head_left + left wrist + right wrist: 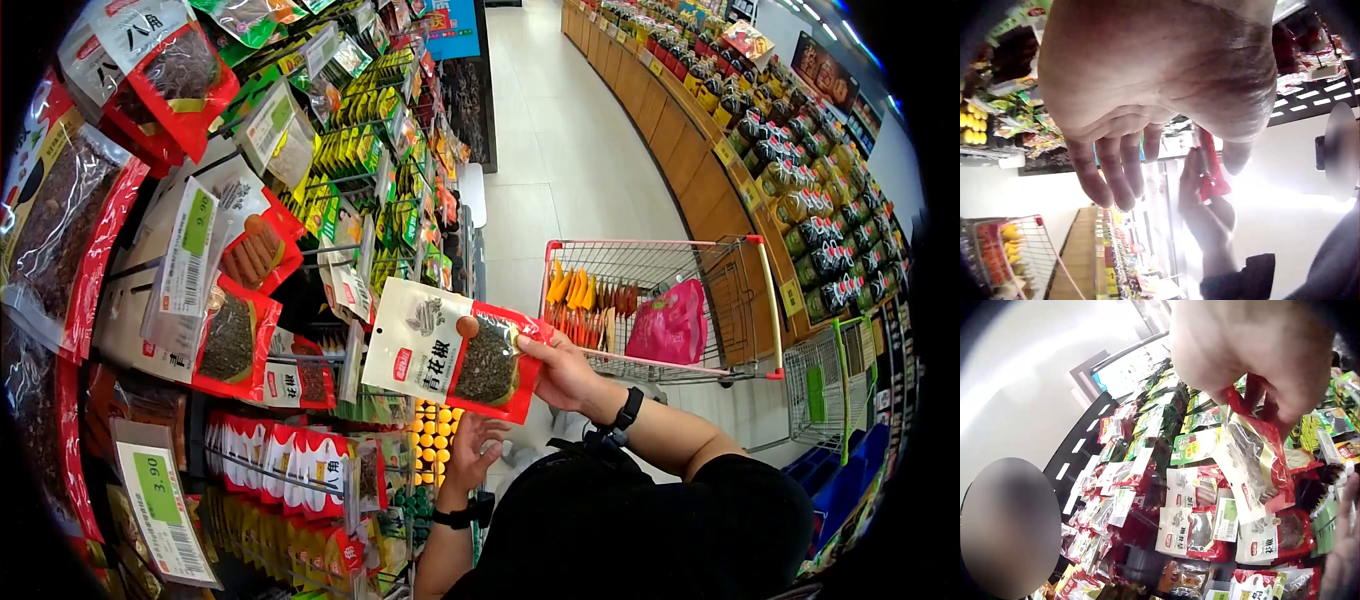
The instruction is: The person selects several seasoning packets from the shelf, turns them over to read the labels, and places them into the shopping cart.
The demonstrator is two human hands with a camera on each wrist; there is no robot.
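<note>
In the head view my right hand (562, 374) pinches the red end of a packet of green Sichuan peppercorns (487, 358), thumb on top. The packet's white, printed end points left toward the rack, and dark peppercorns show through its window. From the right wrist view, the same packet (1254, 464) hangs from the fingers in front of similar packets. My left hand (474, 448) is below the packet, holding nothing. Its palm and loosely bent fingers fill the top of the left wrist view. Nearest to the right hand's packet are hanging peppercorn packets (228, 338) on the rack.
Spice packets on hooks crowd the left side, with price tags (160, 500) sticking out. A shopping cart (655, 245) stands ahead to the right, holding a pink bag (672, 322) and orange-topped packets (575, 290). Bottles (800, 200) line a wooden display across the aisle.
</note>
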